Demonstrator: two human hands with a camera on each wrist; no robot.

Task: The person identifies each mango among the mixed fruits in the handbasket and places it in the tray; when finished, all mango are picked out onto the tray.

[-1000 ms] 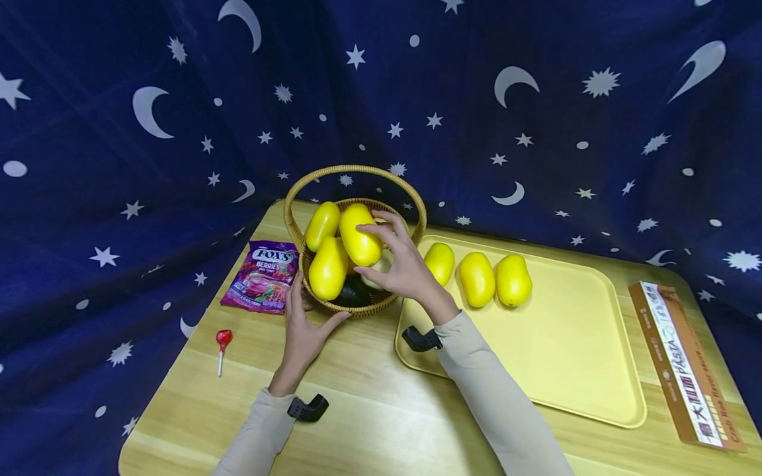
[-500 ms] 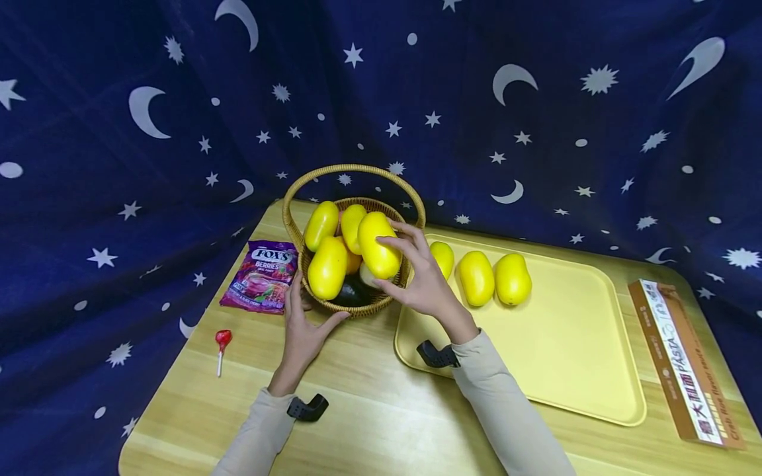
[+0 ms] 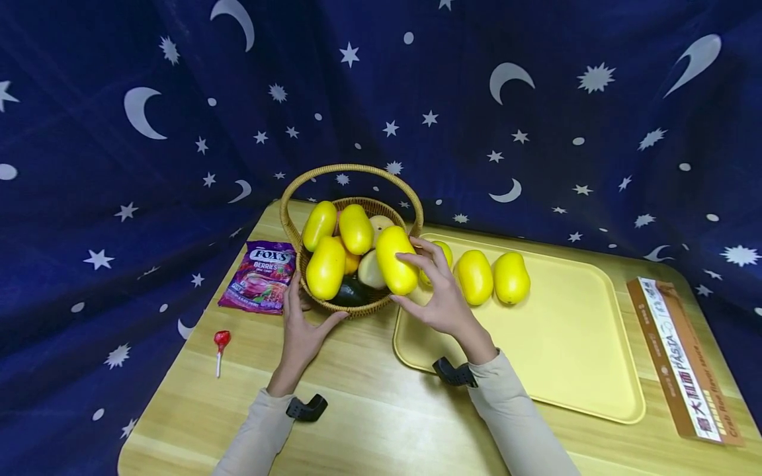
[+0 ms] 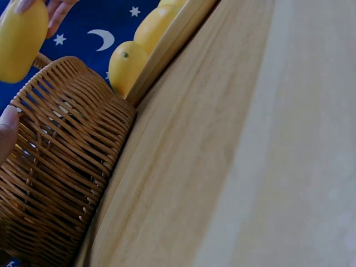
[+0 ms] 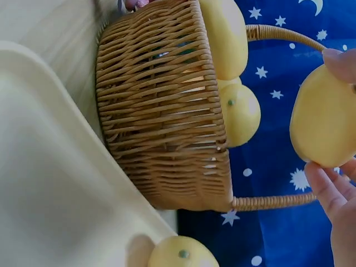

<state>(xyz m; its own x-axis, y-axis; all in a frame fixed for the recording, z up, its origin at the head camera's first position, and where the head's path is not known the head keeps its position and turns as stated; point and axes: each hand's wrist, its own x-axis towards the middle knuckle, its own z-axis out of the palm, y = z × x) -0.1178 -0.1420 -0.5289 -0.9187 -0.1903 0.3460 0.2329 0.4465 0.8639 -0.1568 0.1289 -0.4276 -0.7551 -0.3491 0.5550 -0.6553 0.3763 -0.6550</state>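
Note:
My right hand (image 3: 445,299) pinches a yellow mango (image 3: 395,262) between thumb and fingers, over the right rim of the wicker basket (image 3: 375,308). The right wrist view shows that mango (image 5: 321,119) raised beyond the basket's rim, next to the arched handle. My left hand (image 3: 299,336) lies against the basket's front left, thumb and fingers spread along its wall; its thumb (image 4: 8,132) reaches the rim in the left wrist view. Inside the basket are more mangoes (image 3: 326,270), a dark avocado-like fruit (image 3: 350,292) and a few pale and orange round fruits.
A yellow tray (image 3: 559,344) right of the basket bears three mangoes (image 3: 474,277) near its back left. Left of the basket lie a purple candy bag (image 3: 259,277) and a red lollipop (image 3: 221,340). A long pasta box (image 3: 681,360) lies at the far right.
My right hand has lifted the mango off the basket's pile and carried it rightward to the rim, uncovering another mango and pale fruits. The left hand has stayed at the basket.

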